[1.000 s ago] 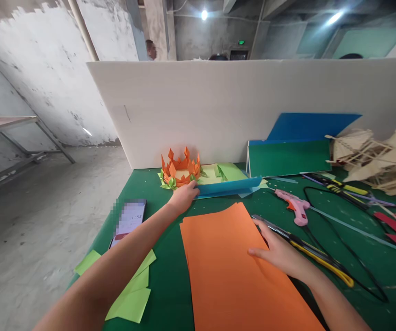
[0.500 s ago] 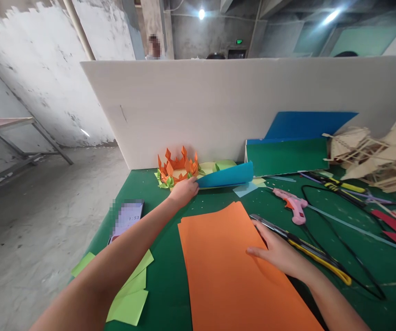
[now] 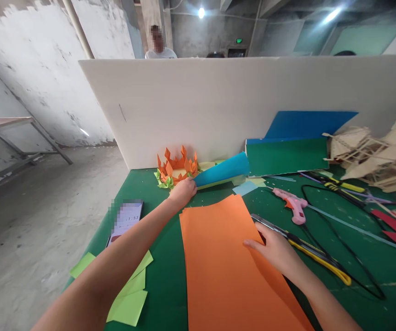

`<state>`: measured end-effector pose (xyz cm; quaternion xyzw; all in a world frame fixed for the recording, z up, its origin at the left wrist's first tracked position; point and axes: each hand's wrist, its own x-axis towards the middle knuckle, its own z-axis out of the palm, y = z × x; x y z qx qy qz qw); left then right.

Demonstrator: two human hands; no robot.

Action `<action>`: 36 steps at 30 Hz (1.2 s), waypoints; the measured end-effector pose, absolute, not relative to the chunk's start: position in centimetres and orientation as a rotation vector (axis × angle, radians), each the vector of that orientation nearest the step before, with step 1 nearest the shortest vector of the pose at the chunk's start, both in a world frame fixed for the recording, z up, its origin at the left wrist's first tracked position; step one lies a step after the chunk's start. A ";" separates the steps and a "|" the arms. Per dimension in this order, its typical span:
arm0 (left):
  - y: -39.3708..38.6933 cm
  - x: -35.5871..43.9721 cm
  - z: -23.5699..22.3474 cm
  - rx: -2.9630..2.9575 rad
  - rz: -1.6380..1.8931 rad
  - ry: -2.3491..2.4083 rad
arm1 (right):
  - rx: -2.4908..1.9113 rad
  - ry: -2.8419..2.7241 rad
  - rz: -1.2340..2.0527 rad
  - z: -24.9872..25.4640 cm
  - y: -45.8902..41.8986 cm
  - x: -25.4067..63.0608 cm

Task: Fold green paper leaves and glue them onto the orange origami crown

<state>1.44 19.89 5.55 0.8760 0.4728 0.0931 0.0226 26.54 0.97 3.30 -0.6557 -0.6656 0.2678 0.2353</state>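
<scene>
My left hand [image 3: 183, 192] reaches to the back of the table, its fingers closed on the near left corner of a blue paper sheet [image 3: 221, 170]. The sheet's far right end is lifted and curled. Just left of it stands a ring of folded orange paper points [image 3: 172, 168] with green paper leaves [image 3: 166, 183] at its base. My right hand [image 3: 270, 246] grips the right edge of a stack of orange paper [image 3: 225, 257], thumb on top and fingers underneath. Yellow-green paper [image 3: 206, 166] shows partly behind the blue sheet.
A utility knife [image 3: 270, 224] and a pink glue gun [image 3: 296, 207] lie right of the stack. At left are a phone [image 3: 129, 218] and green paper pieces [image 3: 129, 305]. A white foam board [image 3: 184, 110] walls off the back. A wooden stick model [image 3: 380, 158] sits at far right.
The blue sheet's right end has risen and curled back while my left hand holds its corner. The orange stack's far edge has shifted slightly away from me. A person appears more fully behind the board.
</scene>
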 end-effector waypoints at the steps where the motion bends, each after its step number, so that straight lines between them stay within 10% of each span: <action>1: 19.9 1.5 5.6 2.700 0.264 1.479 | -1.799 -1.846 0.738 3.3 1.0 26.7; 18: 16.4 0.5 6.4 2.547 0.464 1.355 | -1.808 -1.889 0.516 3.2 1.2 27.1; 36: 7.9 -1.0 4.3 2.155 1.011 1.346 | -1.549 -1.389 1.032 3.2 0.5 29.3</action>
